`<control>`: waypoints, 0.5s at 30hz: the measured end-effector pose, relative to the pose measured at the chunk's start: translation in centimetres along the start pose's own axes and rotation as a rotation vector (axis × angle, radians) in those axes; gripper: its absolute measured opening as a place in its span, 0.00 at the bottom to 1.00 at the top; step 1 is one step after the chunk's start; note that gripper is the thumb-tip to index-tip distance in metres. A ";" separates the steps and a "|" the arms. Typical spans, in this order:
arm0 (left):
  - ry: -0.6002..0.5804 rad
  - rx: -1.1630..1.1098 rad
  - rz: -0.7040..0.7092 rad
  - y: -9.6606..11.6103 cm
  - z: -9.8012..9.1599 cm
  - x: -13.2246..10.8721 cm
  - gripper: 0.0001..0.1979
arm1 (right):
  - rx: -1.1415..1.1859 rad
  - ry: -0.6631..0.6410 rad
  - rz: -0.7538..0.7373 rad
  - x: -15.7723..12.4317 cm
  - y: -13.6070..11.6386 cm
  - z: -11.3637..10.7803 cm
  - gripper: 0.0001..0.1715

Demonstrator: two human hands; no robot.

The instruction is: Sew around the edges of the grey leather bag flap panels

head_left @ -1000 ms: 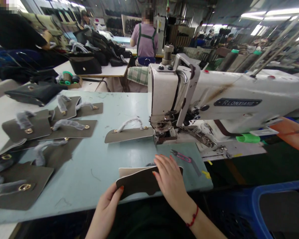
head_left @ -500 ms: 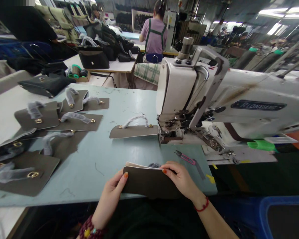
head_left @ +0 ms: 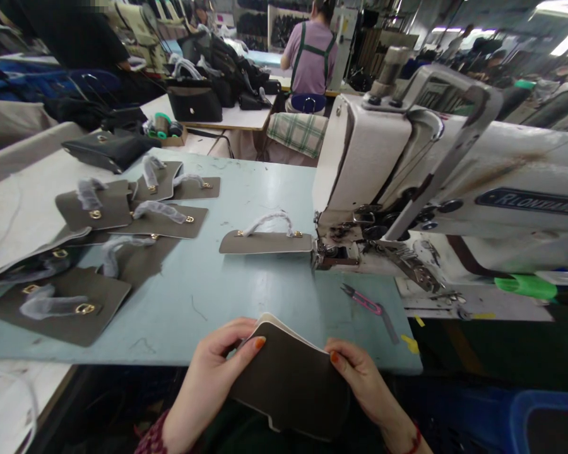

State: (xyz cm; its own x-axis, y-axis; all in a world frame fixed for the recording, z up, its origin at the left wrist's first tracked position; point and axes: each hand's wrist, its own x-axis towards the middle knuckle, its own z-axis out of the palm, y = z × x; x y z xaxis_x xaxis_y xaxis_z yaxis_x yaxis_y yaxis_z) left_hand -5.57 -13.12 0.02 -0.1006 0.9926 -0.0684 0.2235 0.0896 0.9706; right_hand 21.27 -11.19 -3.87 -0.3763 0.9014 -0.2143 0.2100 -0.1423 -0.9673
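A dark grey-brown bag panel [head_left: 293, 384] with pale edges is held tilted at the table's front edge. My left hand [head_left: 220, 359] pinches its upper left corner, thumb in front and fingers behind. On its upper right edge, my right hand [head_left: 360, 375] is closed the same way. Beyond them a similar panel with a wrapped handle [head_left: 265, 243] lies on the table, its right end at the sewing machine's [head_left: 360, 170] needle area. Pink thread snips [head_left: 366, 304] lie right of my hands.
Several panels with plastic-wrapped handles [head_left: 94, 309] are piled on the left of the pale blue table [head_left: 180, 321]. Black bags [head_left: 194, 101] stand on a table behind. A person in a purple shirt [head_left: 310, 57] sits farther back. A blue bin [head_left: 520, 416] is at the lower right.
The held panel has tilted, its left corner higher and its right side lower, showing more of its face. Both hands still grip it. The view has shifted slightly left.
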 end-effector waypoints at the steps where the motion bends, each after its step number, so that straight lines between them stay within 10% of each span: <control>1: 0.011 0.020 0.022 0.3 0.1 -0.1 0.07 | -0.034 0.004 -0.010 -0.3 -0.1 0.1 0.21; 15: 0.033 0.240 0.342 3.2 2.0 -2.4 0.05 | -0.095 0.140 -0.415 0.9 -6.4 5.2 0.14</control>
State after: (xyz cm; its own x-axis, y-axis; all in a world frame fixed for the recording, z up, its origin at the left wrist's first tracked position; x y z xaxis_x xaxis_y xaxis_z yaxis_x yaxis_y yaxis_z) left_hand -2.71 -15.04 2.81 -0.0116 0.9657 0.2592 0.4685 -0.2238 0.8547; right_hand 14.92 -11.57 1.43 -0.3222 0.9216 0.2163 0.1512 0.2756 -0.9493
